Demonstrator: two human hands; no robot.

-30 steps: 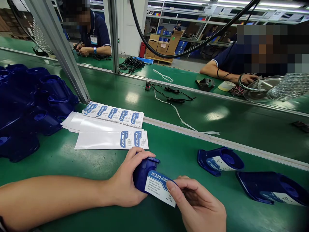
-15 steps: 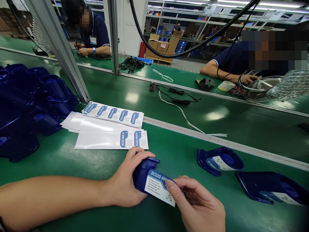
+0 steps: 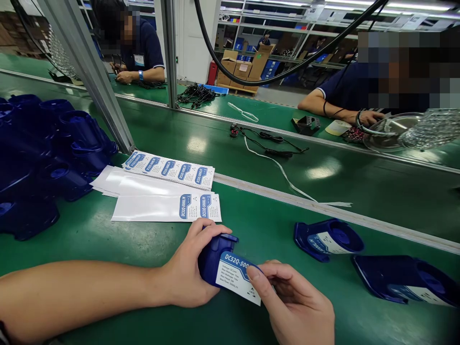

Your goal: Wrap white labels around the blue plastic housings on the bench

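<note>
My left hand [image 3: 196,268] is wrapped round a dark blue plastic housing [image 3: 209,261], held just above the green bench. Between the thumb and fingers of my right hand [image 3: 293,302] is the right end of a white and blue label [image 3: 235,278], printed "DC52Q-500…". The label's left end lies against the housing, and its right part sticks out past it. My fingers hide the end of the top line. Behind my left hand lies a label sheet [image 3: 143,209] with two labels at its right end. More printed label strips [image 3: 168,168] lie beyond it.
Many blue housings [image 3: 53,143] are heaped at the left. At the right lie two labelled housings [image 3: 328,239]. Across a metal rail, a cable with a white strip [image 3: 280,167] lies on a green belt. Two people sit opposite, beyond a metal post [image 3: 89,72].
The cable and white strip on the belt have shifted right. My hands, the housing and the label look almost unmoved.
</note>
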